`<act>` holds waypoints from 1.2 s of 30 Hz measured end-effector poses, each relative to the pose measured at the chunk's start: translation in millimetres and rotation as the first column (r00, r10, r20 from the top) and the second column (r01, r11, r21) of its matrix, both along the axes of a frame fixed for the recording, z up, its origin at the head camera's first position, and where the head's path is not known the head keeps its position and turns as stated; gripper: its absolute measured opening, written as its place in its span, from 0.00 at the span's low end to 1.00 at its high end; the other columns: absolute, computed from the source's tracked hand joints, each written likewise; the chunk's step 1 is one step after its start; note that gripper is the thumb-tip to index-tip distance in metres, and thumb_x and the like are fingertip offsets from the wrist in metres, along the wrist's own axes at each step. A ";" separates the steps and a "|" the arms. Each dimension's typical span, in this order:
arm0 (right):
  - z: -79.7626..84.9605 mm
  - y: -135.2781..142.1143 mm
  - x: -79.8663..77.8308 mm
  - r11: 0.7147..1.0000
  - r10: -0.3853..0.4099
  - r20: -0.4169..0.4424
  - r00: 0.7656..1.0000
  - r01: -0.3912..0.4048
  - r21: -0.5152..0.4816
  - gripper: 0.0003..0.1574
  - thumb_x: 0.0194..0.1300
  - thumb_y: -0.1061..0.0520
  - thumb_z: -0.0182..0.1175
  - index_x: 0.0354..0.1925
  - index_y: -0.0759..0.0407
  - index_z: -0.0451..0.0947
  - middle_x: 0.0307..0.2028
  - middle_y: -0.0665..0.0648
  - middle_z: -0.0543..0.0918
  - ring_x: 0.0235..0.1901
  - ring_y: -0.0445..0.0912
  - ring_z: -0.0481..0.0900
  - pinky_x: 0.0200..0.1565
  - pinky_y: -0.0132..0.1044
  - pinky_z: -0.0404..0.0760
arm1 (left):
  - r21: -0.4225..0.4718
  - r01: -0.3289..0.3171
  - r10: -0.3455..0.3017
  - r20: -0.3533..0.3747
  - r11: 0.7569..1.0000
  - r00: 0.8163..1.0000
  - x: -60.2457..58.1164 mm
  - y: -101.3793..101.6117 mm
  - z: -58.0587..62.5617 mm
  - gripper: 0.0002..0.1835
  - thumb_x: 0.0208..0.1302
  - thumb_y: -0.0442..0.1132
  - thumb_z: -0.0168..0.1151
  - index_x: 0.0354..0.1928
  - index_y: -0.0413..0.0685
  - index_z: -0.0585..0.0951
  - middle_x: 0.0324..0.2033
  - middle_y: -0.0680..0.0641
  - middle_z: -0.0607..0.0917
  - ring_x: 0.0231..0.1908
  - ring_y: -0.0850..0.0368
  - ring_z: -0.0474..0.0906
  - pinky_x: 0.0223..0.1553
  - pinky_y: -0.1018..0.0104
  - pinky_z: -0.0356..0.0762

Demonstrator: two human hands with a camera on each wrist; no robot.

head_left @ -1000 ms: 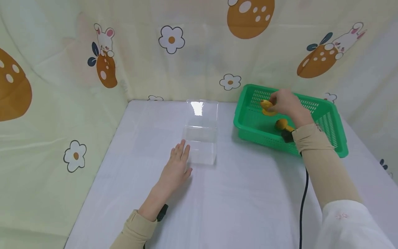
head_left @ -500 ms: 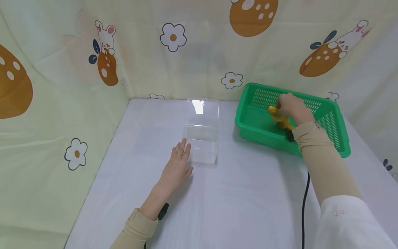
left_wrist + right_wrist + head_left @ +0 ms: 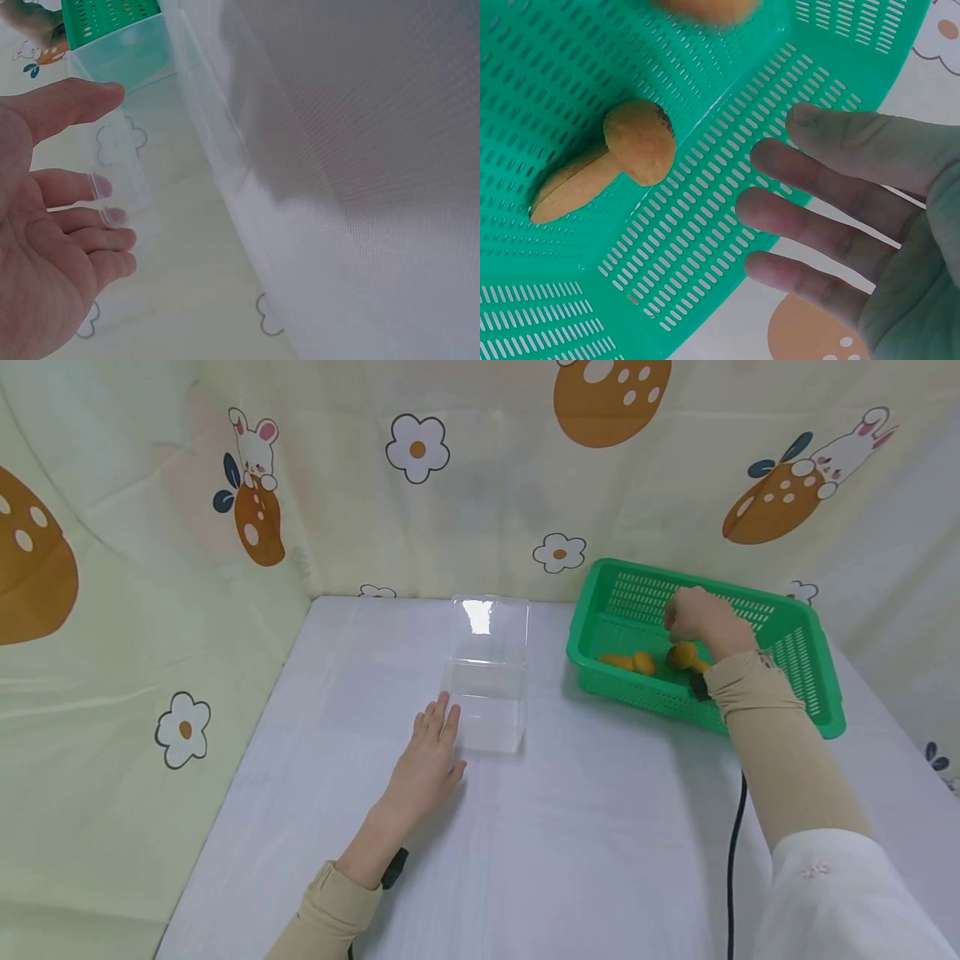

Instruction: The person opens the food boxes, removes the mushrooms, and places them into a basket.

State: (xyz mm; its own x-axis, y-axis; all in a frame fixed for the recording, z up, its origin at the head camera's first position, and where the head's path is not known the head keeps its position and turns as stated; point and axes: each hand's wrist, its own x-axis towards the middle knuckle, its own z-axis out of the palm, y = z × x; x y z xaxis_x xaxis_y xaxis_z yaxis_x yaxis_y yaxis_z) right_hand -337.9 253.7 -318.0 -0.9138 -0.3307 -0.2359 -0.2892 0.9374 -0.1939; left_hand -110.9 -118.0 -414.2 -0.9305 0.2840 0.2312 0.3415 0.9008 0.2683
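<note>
My right hand (image 3: 701, 618) hovers over the green basket (image 3: 828, 693), its fingers extended and holding nothing. Below it lie two yellow-brown mushrooms: one mushroom (image 3: 643, 663) by the near left wall, another mushroom (image 3: 682, 655) partly behind the wrist. In the right wrist view, a whole mushroom (image 3: 639, 142) with a dark patch on its cap rests inside the basket; only the edge of a second mushroom (image 3: 709, 9) shows. My left hand (image 3: 423, 768) has its straight fingers at the left side of a clear plastic box (image 3: 487, 727), whose transparent lid (image 3: 506, 631) stands folded back.
A white cloth covers the table (image 3: 570, 852). Behind and to the left hangs a patterned curtain (image 3: 465, 510) with rabbits and flowers. A black cable (image 3: 733, 868) runs down from the right wrist, where a small black camera (image 3: 699, 687) sits.
My right hand, which gripped a mushroom in both earlier frames, has let it go; that mushroom now lies in the basket's near left part. My left hand stays by the box.
</note>
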 end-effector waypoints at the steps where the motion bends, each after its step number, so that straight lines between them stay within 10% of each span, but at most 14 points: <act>1: 0.3 -0.8 0.2 1.000 0.001 0.000 1.000 -0.001 -0.004 0.14 0.55 0.69 0.58 0.43 0.73 0.77 0.42 0.72 0.77 0.40 0.62 0.75 0.37 0.55 0.76 | -0.001 0.000 0.000 0.000 1.000 1.000 0.0 -0.1 -0.1 0.39 0.56 0.37 0.66 0.65 0.29 0.58 0.67 0.32 0.51 0.67 0.40 0.47 0.66 0.53 0.44; 21: 8.4 -13.2 4.8 0.996 0.028 -0.035 0.999 -0.031 -0.081 0.13 0.58 0.66 0.58 0.42 0.72 0.78 0.41 0.71 0.78 0.41 0.64 0.75 0.38 0.56 0.76 | 0.011 0.007 -0.007 -0.004 1.000 1.000 -0.8 -0.1 0.1 0.39 0.55 0.37 0.66 0.65 0.28 0.59 0.67 0.31 0.52 0.66 0.39 0.48 0.66 0.52 0.45; 36: 49.3 -54.5 32.3 0.981 0.172 -0.200 0.965 -0.186 -0.056 0.09 0.63 0.61 0.56 0.35 0.67 0.79 0.33 0.62 0.81 0.34 0.55 0.77 0.38 0.51 0.76 | -0.010 0.005 -0.005 -0.019 1.000 1.000 1.0 2.4 1.5 0.40 0.54 0.37 0.67 0.64 0.27 0.59 0.66 0.30 0.53 0.66 0.38 0.49 0.65 0.52 0.46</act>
